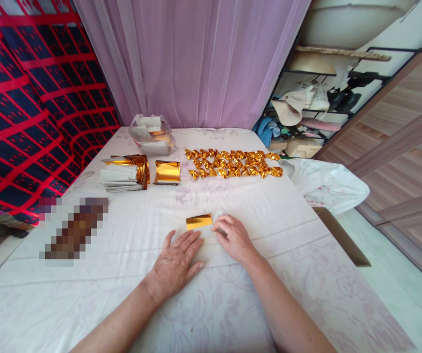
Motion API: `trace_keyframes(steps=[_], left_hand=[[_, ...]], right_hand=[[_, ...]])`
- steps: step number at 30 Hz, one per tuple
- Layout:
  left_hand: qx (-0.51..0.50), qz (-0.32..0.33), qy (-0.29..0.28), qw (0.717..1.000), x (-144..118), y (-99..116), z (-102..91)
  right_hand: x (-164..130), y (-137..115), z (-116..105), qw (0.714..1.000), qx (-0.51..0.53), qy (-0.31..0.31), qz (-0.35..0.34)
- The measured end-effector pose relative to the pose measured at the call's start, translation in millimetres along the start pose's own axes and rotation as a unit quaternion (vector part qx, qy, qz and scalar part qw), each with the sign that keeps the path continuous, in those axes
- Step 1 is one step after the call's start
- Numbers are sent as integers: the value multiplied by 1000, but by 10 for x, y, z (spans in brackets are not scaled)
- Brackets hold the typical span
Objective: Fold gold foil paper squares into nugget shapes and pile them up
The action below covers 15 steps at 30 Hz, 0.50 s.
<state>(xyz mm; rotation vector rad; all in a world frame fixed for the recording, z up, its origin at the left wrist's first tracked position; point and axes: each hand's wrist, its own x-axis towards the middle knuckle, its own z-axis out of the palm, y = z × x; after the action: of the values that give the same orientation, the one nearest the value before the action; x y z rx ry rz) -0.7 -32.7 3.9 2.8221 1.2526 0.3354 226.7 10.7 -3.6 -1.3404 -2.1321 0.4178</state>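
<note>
Gold paper (198, 221) beside right hand (235, 239)

Shiny gold folded paper (198, 221) on white bench cloth (233, 294) with faint lilac flowers. At twelve o'clock, rows of gold folded pieces (233, 163); at eleven, gold foil sheet (167, 172) and white-and-gold stack (124, 174). Pale purple curtain (192, 59) behind. Red grid on dark blue blanket (30, 98) at ten o'clock.
</note>
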Motion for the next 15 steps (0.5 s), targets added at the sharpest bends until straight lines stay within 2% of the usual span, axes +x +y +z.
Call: trace_keyframes(steps=[15], left_hand=[[-29,19,-7,999,-22,-103,-8]], right_hand=[[-8,13,10,1000,0,4,2]])
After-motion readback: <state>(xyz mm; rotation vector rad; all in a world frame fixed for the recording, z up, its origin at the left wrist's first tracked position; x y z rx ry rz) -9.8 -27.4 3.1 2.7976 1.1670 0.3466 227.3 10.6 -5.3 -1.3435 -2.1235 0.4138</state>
